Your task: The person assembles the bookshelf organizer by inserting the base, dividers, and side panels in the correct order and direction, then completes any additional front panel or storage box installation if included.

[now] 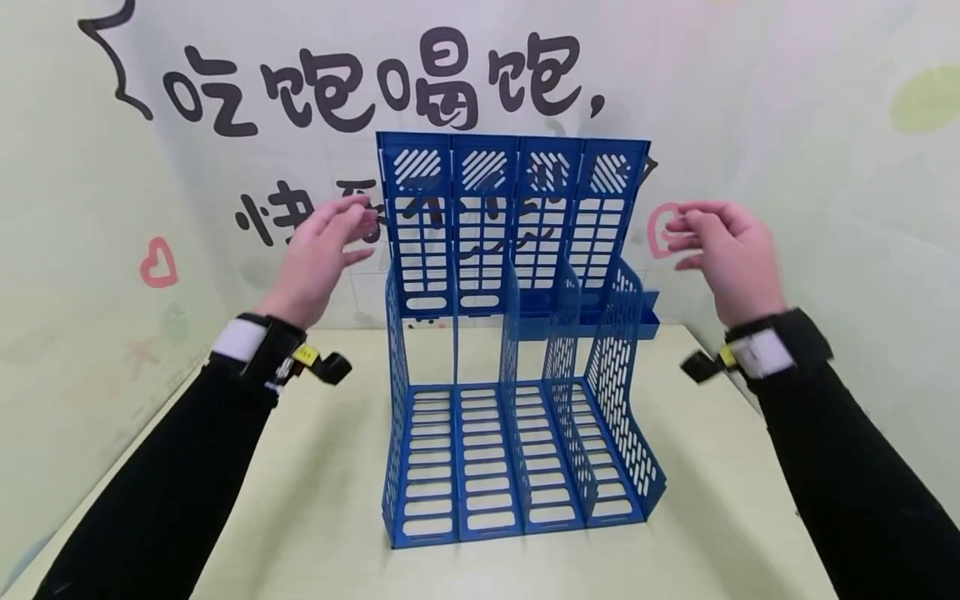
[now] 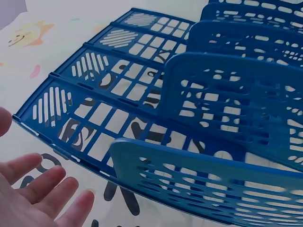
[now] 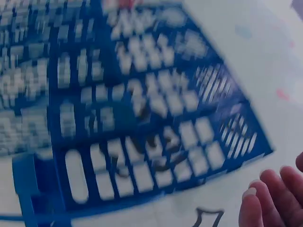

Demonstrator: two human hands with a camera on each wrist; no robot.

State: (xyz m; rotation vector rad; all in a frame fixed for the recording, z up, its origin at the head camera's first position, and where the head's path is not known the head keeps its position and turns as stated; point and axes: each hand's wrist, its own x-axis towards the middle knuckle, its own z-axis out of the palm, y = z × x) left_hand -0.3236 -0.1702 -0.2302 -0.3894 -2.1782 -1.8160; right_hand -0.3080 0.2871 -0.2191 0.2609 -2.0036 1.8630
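Note:
A blue plastic file rack [image 1: 487, 392] with several slots stands upright on the table, its tall latticed back panel [image 1: 420, 225] at the far side. My left hand [image 1: 318, 254] is raised just left of the back panel, fingers loosely bent and holding nothing. On the other side, my right hand [image 1: 731, 254] hovers farther from the panel, also with nothing in it. The left wrist view shows spread fingers [image 2: 47, 189] close beside the panel's edge. In the blurred right wrist view, fingertips [image 3: 265, 194] appear beyond the panel's corner.
A small blue tray [image 1: 651, 321] juts out behind the rack on the right. The pale table [image 1: 322, 467] extends around the rack. Behind it hangs a white sheet [image 1: 675, 92] with black lettering and pink hearts.

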